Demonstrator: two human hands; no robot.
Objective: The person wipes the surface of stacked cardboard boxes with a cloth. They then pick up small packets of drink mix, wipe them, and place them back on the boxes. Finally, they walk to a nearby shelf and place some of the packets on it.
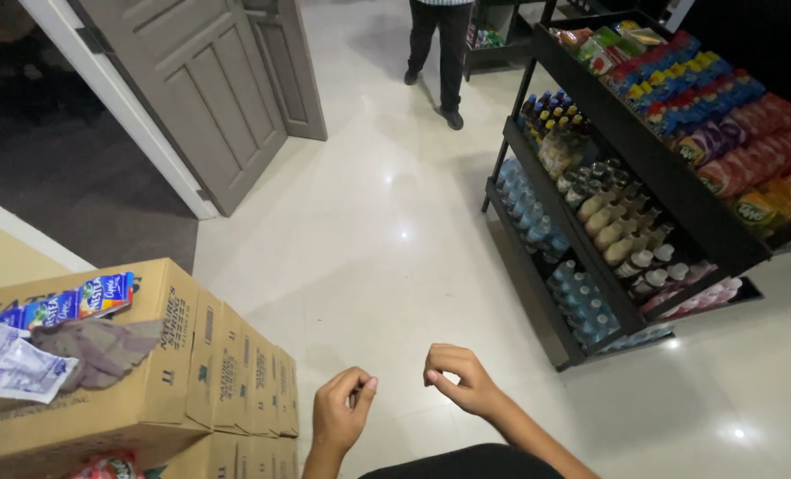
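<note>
To your far left a row of brown cardboard boxes [191,355] stands on the glossy white tiled floor [395,248], the nearest one bearing small juice cartons [67,306], a crumpled grey cloth [102,350] and clear plastic sachets [14,368]. Just right of them, your left hand [342,412] and right hand [457,377] hover near each other but apart, each with fingers curled loosely inward and holding nothing. Well off to your right stands a black tiered metal rack [573,222] of bottles and bright snack packets, and a person in dark trousers [440,49] stands beyond.
</note>
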